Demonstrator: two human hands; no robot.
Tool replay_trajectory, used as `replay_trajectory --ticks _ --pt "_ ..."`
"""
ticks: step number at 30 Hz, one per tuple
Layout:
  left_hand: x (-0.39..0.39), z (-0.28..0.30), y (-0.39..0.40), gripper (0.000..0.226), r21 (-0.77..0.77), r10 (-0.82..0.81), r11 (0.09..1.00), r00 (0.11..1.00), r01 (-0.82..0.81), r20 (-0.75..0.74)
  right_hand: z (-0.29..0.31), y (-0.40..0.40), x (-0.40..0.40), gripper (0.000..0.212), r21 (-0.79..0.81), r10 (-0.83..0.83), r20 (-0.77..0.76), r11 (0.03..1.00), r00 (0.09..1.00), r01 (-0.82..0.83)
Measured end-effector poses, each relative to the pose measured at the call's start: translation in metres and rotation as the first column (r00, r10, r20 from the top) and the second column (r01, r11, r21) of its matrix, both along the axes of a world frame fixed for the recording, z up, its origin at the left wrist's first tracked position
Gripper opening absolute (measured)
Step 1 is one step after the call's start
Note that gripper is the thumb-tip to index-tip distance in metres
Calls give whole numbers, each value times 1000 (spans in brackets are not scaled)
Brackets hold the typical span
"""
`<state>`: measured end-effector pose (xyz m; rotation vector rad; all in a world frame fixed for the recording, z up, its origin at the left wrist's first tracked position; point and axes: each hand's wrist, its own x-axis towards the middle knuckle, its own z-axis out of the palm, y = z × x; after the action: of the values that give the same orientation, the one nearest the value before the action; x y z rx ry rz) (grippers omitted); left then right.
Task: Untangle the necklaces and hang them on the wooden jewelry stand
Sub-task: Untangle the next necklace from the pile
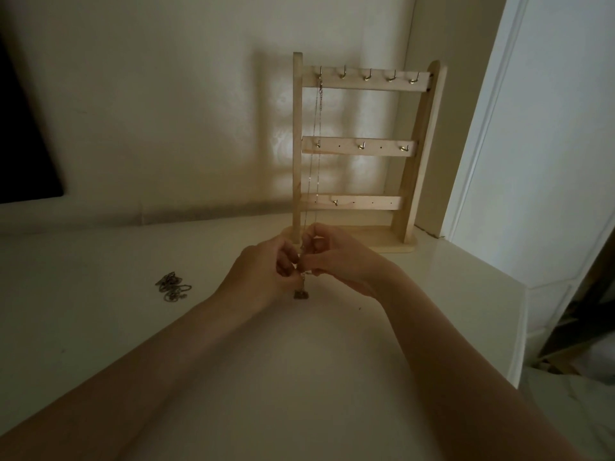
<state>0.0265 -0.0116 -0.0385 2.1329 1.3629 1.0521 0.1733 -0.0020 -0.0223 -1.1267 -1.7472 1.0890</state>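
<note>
A dim, plain cream wall [166,94] rises behind the smooth white tabletop [100,327]; right of the wall stands a white moulded door frame [499,144], left a black panel [23,144].

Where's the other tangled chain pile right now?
In the head view the tangled chain pile lies on the white table, left of the left hand, apart from it and well in front-left of the wooden jewelry stand.

A dim room in a home: a white tabletop [100,327] set against a plain cream wall [166,94], with white door trim [482,144] beside it.
</note>
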Motion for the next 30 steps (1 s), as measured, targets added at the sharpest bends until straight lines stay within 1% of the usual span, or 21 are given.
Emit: replay_trajectory --ticks 3,5,6,8,11,12,14,18,19,20,22,24,26,28,30 --pt "-2 2 -2 19 63 38 997 997 -34 -71 1 0 -3 30 30 -18 24 999 1000 17" --pt "-4 4 -3 17 87 46 995 997 -40 -64 1 1 -4 29 22 -26 10 999 1000 26" --pt "-4 5 -3 16 77 43 996 999 -41 -33 1 1 -3 27 15 -29 -2 999 1000 29" --pt "-6 7 -2 15 -5 34 999 995 -34 92 2 1 -1 25 -6 -21 -20 1000 1000 21" --pt "-8 8 0 10 -219 81 976 943 -9 323 3 -1 1 24 -26 26 -13 999 1000 -26" --pt "-7 8 -1 9 -268 102 963 927 -1 362 3 -2 1 24 -14 38 20 999 999 -38" --pt "-6 6 0 11 -301 116 954 919 3 377 3 -3 -1 22 23 35 115 999 993 -38" --pt "-4 3 0 11 -302 71 953 953 23 296 2 2 -2 20 118 -22 340 993 940 -19" --pt "-4 3 2 13 -290 58 957 963 22 265 2 4 -1 18 131 -43 373 991 927 -7" --pt "-4 3 4 16 -273 46 962 972 19 231 2 5 1 16 141 -65 384 990 921 11" --pt "-5 4 4 17 -212 18 977 990 13 141 3 4 2 21 149 -103 368 987 924 51" --pt "-4 5 2 18 -90 1 996 1000 -1 -7 3 3 1 22 128 -107 339 990 935 67" --pt "-4 4 -1 16 32 -6 999 992 10 -123 1 3 -1 17 91 -92 327 994 941 66" --pt "-3 2 -3 12 112 0 993 980 23 -197 -2 4 -1 16 70 -89 328 995 940 70" --pt "-4 0 -2 9 152 16 988 972 20 -233 -4 4 -1 23 63 -88 327 995 941 71"
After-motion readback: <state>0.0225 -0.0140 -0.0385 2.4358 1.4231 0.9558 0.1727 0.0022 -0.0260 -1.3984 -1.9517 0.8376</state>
